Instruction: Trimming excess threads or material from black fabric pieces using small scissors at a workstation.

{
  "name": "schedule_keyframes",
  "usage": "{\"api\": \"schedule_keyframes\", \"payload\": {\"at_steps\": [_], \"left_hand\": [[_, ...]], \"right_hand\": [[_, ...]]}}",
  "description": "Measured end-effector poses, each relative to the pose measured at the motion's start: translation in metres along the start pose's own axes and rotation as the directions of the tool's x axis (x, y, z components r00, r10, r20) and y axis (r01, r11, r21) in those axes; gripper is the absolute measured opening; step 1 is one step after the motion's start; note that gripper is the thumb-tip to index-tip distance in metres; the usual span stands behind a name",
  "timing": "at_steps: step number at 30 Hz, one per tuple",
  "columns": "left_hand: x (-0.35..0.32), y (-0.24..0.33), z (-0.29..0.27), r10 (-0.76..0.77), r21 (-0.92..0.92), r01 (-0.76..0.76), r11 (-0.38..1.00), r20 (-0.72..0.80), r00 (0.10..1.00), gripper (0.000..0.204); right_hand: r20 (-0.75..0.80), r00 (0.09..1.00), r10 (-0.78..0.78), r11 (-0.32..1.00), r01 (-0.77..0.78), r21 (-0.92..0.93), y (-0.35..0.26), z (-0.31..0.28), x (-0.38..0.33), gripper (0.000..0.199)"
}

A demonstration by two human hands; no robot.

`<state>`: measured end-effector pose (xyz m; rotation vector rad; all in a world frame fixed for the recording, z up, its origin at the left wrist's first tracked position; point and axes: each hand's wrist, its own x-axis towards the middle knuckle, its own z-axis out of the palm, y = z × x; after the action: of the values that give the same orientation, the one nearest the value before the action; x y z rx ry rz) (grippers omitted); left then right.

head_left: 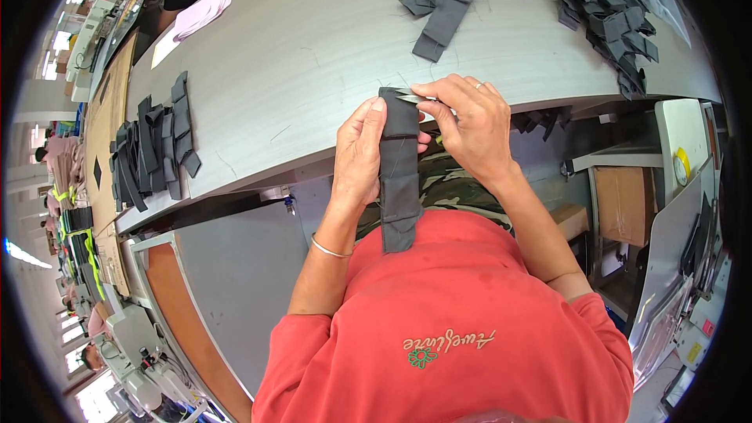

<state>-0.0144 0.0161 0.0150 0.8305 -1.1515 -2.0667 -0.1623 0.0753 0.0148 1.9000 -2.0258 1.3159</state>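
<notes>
A dark grey stitched fabric strip (401, 158), folded into several segments, hangs down over my red shirt from the table's front edge. My left hand (361, 146) pinches its upper left side, thumb on top. Between the thumb and fingers of my right hand (468, 122) is a small pair of metal thread snips (410, 97), mostly covered by the fingers. Its pointed blades lie at the strip's top right corner, where loose threads stick out. Whether the blades are apart or closed is too small to tell.
Similar grey strips lie on the table (282, 70): a pile (153, 141) at left, a few strips (454, 8) at the far middle, a larger heap (607, 16) at far right. Pink and white sheets (204, 12) lie far left. A cardboard box (623, 204) sits under the table at right.
</notes>
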Motion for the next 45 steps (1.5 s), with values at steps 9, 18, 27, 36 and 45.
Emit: {"api": "schedule_keyframes", "payload": {"at_steps": [9,18,27,36,45], "left_hand": [[0.000,-0.001,-0.001,-0.017,-0.035,0.017,0.999,-0.005,1.000,0.037],[-0.001,0.000,-0.002,-0.045,-0.065,0.046,0.997,0.017,0.999,0.035],[0.007,-0.005,-0.014,0.028,-0.159,-0.027,0.987,0.002,1.000,0.037],[0.006,-0.003,-0.010,-0.047,-0.187,0.050,0.981,0.021,0.999,0.018],[0.015,-0.015,-0.039,-0.089,-0.359,0.034,0.933,-0.138,0.986,0.015]], "right_hand": [[-0.061,0.997,-0.051,0.999,0.050,-0.018,0.004,0.007,-0.002,0.014],[-0.036,0.998,-0.053,0.999,0.053,0.001,0.007,0.005,0.000,0.012],[0.251,0.964,0.089,0.875,-0.196,0.442,0.001,-0.006,-0.002,0.036],[0.267,0.912,0.311,0.808,-0.402,0.430,0.011,0.011,0.018,0.010],[0.177,0.984,0.017,0.988,-0.043,0.146,0.000,-0.002,-0.013,0.018]]}}
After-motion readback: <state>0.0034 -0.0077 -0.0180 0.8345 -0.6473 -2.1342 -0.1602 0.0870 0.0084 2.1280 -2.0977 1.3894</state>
